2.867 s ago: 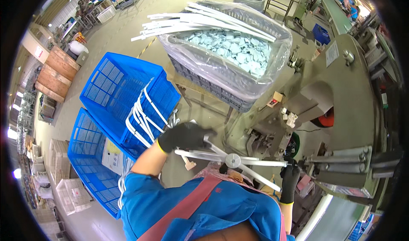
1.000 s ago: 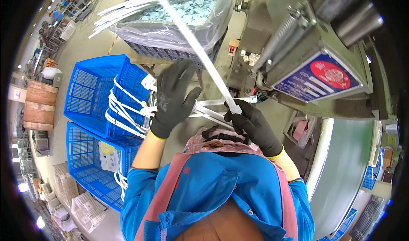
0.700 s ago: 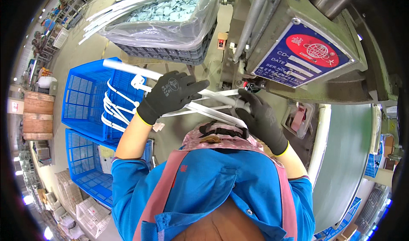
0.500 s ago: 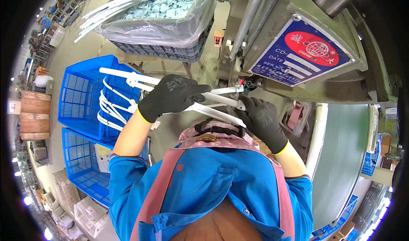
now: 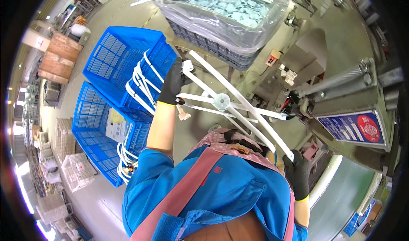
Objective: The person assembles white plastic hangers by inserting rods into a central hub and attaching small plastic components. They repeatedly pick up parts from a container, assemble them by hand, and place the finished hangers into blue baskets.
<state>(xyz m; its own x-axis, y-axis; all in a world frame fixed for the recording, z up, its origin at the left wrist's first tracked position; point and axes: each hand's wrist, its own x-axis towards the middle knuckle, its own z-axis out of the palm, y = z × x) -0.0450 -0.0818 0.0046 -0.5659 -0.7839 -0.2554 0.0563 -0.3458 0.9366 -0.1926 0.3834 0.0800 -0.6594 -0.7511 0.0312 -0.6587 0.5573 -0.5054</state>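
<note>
Crossed white tubes join at a round translucent hub, forming a spread frame in front of my apron. My left hand, in a black glove, is closed around the frame's left ends, beside a white end fitting. One long white tube slants across the frame, its lower end at my right hand. That hand, also gloved in black, is closed at the tube end; its fingers are partly hidden. Below my left hand hangs a beige plastic piece.
Blue baskets stand at left, with bent white tubes at the upper one. Behind, a grey crate with a plastic liner holds pale small parts. A machine with a spring and blue plate stands at right, beside a green surface.
My hands have moved apart, the left to the frame's left ends and the right down to the right. The tubes now spread wide with the hub showing. My view has turned.
</note>
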